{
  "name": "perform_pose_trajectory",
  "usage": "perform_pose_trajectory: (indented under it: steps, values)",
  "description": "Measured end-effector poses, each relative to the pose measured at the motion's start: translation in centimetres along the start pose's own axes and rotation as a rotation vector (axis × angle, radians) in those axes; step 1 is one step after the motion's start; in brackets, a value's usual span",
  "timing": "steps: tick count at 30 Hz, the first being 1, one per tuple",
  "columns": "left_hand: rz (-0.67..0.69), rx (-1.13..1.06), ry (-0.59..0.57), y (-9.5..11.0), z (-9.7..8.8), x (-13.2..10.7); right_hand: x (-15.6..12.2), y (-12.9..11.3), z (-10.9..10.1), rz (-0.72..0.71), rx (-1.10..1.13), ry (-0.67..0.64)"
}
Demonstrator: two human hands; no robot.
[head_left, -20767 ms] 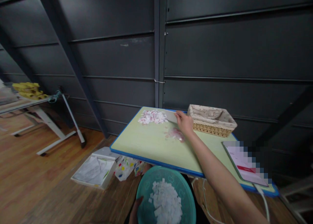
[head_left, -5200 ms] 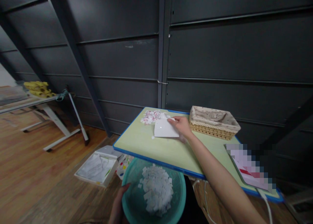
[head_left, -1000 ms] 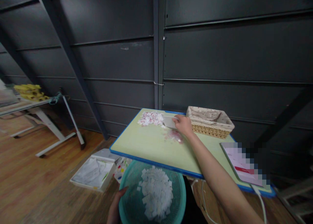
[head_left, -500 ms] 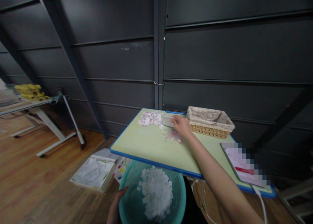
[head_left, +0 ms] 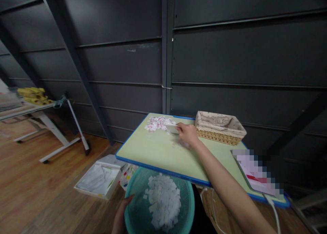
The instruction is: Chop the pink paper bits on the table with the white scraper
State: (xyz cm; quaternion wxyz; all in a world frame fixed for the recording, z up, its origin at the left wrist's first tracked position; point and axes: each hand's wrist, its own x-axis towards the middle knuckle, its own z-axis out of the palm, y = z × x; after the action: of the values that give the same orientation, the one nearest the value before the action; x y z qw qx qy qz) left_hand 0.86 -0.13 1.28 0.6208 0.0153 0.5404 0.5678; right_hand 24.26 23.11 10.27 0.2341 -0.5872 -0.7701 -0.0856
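Pale yellow-green is the smooth top of the bench [head_left: 145, 147], which has a blue border along its edge. On its far left part lies a loose, low heap of small flakes [head_left: 156, 123], white mixed with pink and red. The right hand [head_left: 188, 133] holds a thin, flat white plate [head_left: 172, 128] between its fingers, with the left end of the plate at the right side of the heap; I cannot tell whether it touches the bench. Below this hand, some small pinkish pieces [head_left: 182, 144] are partly hidden. Near, below the bench edge, there is a round turquoise basin [head_left: 138, 210] with a finely meshed wall, and in it lie many flat, angular whitish pieces [head_left: 165, 201]. The left hand [head_left: 123, 210] holds the left rim of the basin, its thumb over the edge; the other fingers are not visible. At the far right stands a rectangular woven basket [head_left: 221, 135], straw-coloured and lined with patterned cloth. Nearer on the right lies a flat tablet [head_left: 251, 171], partly pixelated.
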Motion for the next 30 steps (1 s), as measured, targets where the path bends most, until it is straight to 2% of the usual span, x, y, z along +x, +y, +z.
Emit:
perform_pose_trajectory:
  steps: [4, 9, 13, 21, 30]
  values:
    - [-0.036, -0.040, -0.015, 0.1, 0.4, -0.2, 0.0, 0.0, 0.2, -0.020, 0.034, 0.000]
    - [0.004, -0.002, 0.010, 0.0, 0.4, -0.1, 0.2, 0.1, 0.3, -0.059, 0.154, 0.049]
    - [-0.028, -0.018, 0.002, 0.0, 0.2, 0.1, 0.0, -0.1, 0.1, -0.054, 0.135, 0.072]
    - [-0.008, -0.055, -0.027, 0.4, 0.5, -0.3, -0.4, -0.8, -0.6, -0.054, 0.049, 0.027]
    - [-0.040, -0.043, -0.008, 0.4, 0.5, -0.6, -0.9, -2.3, -0.3, -0.127, 0.158, -0.017]
